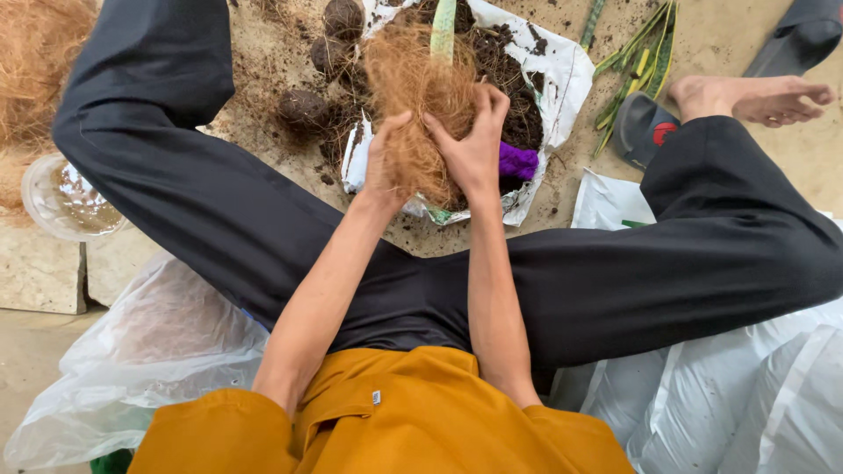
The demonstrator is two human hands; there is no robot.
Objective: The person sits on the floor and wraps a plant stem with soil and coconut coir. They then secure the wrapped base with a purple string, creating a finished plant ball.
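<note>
Both my hands press around a ball of orange-brown coconut fibre (420, 92) from which a green plant leaf (443, 28) sticks up. My left hand (385, 162) cups the ball's left side. My right hand (474, 145) wraps its right side, fingers spread over the fibre. The ball sits above a white sheet (562, 79) heaped with dark soil (518, 110). A purple cloth (518, 161) lies on the sheet just right of my right hand.
Three round soil balls (303, 107) lie to the left of the sheet. A clear bowl of water (70, 200) and a fibre heap (35, 61) are at far left. Cut green leaves (637, 53), sandals (643, 130), and white plastic bags (755, 386) are on the right.
</note>
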